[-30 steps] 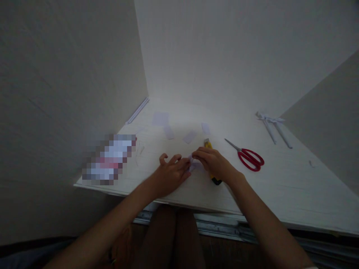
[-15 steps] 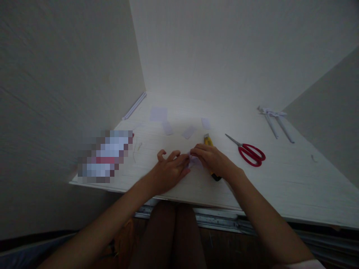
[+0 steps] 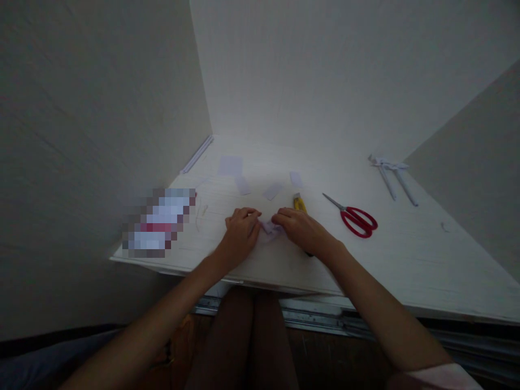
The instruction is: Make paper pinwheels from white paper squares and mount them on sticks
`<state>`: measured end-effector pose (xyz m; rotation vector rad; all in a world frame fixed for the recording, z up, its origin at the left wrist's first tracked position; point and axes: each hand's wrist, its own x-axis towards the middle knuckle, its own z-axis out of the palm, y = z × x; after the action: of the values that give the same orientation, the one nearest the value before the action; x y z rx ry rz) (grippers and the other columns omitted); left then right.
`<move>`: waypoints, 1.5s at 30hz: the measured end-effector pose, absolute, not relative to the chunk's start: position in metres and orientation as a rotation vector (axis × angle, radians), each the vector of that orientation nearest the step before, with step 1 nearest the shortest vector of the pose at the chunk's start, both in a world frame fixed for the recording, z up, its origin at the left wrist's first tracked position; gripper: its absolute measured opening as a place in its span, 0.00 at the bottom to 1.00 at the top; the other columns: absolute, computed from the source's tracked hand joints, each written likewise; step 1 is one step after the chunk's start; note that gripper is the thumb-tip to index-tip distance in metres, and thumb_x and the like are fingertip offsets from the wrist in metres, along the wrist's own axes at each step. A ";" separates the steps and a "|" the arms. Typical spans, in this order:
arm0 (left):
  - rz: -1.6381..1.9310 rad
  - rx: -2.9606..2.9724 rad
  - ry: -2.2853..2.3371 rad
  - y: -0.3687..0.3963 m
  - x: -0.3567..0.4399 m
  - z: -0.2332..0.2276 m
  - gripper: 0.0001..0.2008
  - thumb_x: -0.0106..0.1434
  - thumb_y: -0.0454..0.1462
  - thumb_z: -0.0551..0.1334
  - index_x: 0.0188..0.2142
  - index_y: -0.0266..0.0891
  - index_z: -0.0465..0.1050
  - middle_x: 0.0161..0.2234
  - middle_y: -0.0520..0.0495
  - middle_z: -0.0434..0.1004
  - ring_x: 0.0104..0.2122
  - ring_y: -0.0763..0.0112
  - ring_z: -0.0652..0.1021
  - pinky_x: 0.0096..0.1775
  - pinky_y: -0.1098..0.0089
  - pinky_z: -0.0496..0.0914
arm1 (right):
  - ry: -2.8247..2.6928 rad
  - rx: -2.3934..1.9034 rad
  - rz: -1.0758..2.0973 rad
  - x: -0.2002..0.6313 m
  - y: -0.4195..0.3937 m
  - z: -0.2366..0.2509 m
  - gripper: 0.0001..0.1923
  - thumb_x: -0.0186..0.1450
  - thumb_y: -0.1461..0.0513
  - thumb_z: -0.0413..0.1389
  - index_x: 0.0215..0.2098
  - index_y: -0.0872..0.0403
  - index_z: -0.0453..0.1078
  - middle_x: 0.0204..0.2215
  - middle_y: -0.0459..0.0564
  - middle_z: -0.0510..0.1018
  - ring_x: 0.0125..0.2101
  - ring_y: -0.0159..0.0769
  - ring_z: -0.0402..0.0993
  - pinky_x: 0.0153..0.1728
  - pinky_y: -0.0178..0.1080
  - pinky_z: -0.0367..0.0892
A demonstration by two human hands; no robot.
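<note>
Head view: both hands pinch one small paper piece at the near middle of the desk.

The paper piece (image 3: 270, 228) lies flat between the left hand (image 3: 239, 234) and the right hand (image 3: 300, 230), each grip closed on its own end, so its long axis runs left to right and neither hand is nearer. Just behind the paper piece, half under the right hand, lies a yellow utility knife (image 3: 299, 204); red scissors (image 3: 356, 220) lie to its right, loose paper scraps (image 3: 273, 191) beyond it on the desk (image 3: 406, 260).

No words, brands or numbers can be read anywhere; the packet (image 3: 159, 222) at left of the frame is blurred out.
</note>
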<state>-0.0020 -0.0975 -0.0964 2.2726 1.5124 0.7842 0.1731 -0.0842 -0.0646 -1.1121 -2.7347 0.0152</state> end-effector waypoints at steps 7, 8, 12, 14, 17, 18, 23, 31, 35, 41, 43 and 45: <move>0.382 2.421 1.644 -0.088 0.017 -0.088 0.20 0.61 0.39 0.51 0.49 0.27 0.63 0.43 0.33 0.64 0.44 0.54 0.65 0.44 0.58 0.62 | -2.736 -1.119 -0.028 0.172 -0.086 -0.067 0.10 0.61 0.74 0.46 0.32 0.60 0.68 0.31 0.52 0.72 0.32 0.33 0.69 0.34 0.33 0.62; 0.328 2.443 1.627 -0.085 0.017 -0.085 0.18 0.60 0.39 0.52 0.46 0.29 0.66 0.43 0.33 0.64 0.44 0.53 0.65 0.43 0.58 0.62 | -2.732 -1.122 -0.029 0.172 -0.087 -0.067 0.11 0.61 0.74 0.45 0.32 0.60 0.68 0.30 0.52 0.72 0.32 0.33 0.69 0.33 0.33 0.61; 0.346 2.485 1.591 -0.085 0.007 -0.072 0.18 0.58 0.43 0.57 0.43 0.32 0.67 0.42 0.35 0.64 0.44 0.53 0.65 0.42 0.58 0.63 | -2.722 -1.124 -0.021 0.172 -0.088 -0.066 0.11 0.61 0.74 0.45 0.32 0.60 0.67 0.30 0.51 0.72 0.32 0.33 0.68 0.33 0.33 0.61; 0.456 2.490 1.665 -0.094 0.001 -0.070 0.15 0.60 0.41 0.54 0.40 0.30 0.69 0.39 0.36 0.68 0.44 0.56 0.67 0.44 0.59 0.61 | -2.720 -1.139 -0.008 0.172 -0.087 -0.066 0.11 0.61 0.74 0.45 0.31 0.60 0.68 0.30 0.51 0.72 0.32 0.33 0.69 0.34 0.33 0.60; 0.380 2.365 1.696 -0.108 0.000 -0.072 0.16 0.61 0.41 0.50 0.30 0.32 0.71 0.30 0.40 0.71 0.34 0.61 0.71 0.38 0.63 0.64 | -2.683 -1.195 0.051 0.172 -0.087 -0.066 0.12 0.60 0.74 0.45 0.32 0.60 0.68 0.31 0.52 0.73 0.32 0.32 0.69 0.34 0.33 0.60; 0.373 2.335 1.674 -0.111 0.002 -0.074 0.15 0.61 0.40 0.51 0.29 0.32 0.71 0.29 0.40 0.71 0.33 0.62 0.72 0.37 0.64 0.64 | -2.663 -1.213 0.072 0.172 -0.088 -0.067 0.12 0.60 0.74 0.45 0.33 0.60 0.69 0.32 0.52 0.73 0.33 0.32 0.69 0.35 0.33 0.60; 0.516 2.062 1.681 -0.104 0.017 -0.079 0.11 0.57 0.38 0.55 0.28 0.35 0.74 0.27 0.45 0.74 0.30 0.68 0.73 0.35 0.69 0.64 | -2.579 -1.239 0.108 0.174 -0.095 -0.070 0.12 0.60 0.74 0.45 0.33 0.60 0.69 0.32 0.52 0.73 0.33 0.32 0.68 0.36 0.35 0.60; 0.477 1.929 1.748 -0.087 0.026 -0.074 0.11 0.53 0.39 0.60 0.28 0.32 0.75 0.28 0.43 0.76 0.30 0.67 0.75 0.32 0.71 0.64 | -2.410 -1.253 0.136 0.176 -0.101 -0.082 0.12 0.62 0.73 0.44 0.34 0.60 0.69 0.31 0.53 0.73 0.33 0.33 0.68 0.37 0.38 0.63; 0.417 1.928 1.757 -0.082 0.032 -0.074 0.09 0.49 0.38 0.61 0.22 0.32 0.74 0.22 0.43 0.74 0.26 0.65 0.74 0.27 0.71 0.62 | -2.325 -1.255 0.171 0.177 -0.103 -0.087 0.12 0.63 0.72 0.44 0.33 0.59 0.69 0.31 0.52 0.73 0.34 0.34 0.69 0.37 0.39 0.64; 0.475 1.940 1.716 -0.084 0.035 -0.072 0.06 0.48 0.36 0.60 0.21 0.35 0.73 0.20 0.46 0.73 0.25 0.68 0.73 0.26 0.72 0.60 | -2.243 -1.230 0.202 0.180 -0.105 -0.092 0.11 0.64 0.70 0.45 0.33 0.58 0.68 0.31 0.51 0.72 0.34 0.33 0.69 0.37 0.38 0.65; 0.533 1.939 1.696 -0.085 0.034 -0.071 0.06 0.48 0.36 0.60 0.20 0.35 0.72 0.20 0.48 0.72 0.24 0.69 0.72 0.26 0.72 0.59 | -2.210 -1.214 0.203 0.180 -0.105 -0.093 0.10 0.64 0.68 0.45 0.33 0.58 0.69 0.31 0.51 0.72 0.33 0.33 0.69 0.37 0.39 0.66; 0.598 1.925 1.677 -0.085 0.034 -0.072 0.07 0.48 0.37 0.60 0.18 0.35 0.71 0.18 0.49 0.70 0.23 0.69 0.71 0.26 0.72 0.59 | -2.172 -1.191 0.200 0.181 -0.105 -0.094 0.10 0.64 0.67 0.46 0.34 0.58 0.69 0.31 0.51 0.73 0.34 0.33 0.69 0.37 0.39 0.66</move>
<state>0.0338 -0.0847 -0.0717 1.9254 1.6773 0.5976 0.1805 -0.1046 -0.0944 -1.1908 -2.1715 0.1999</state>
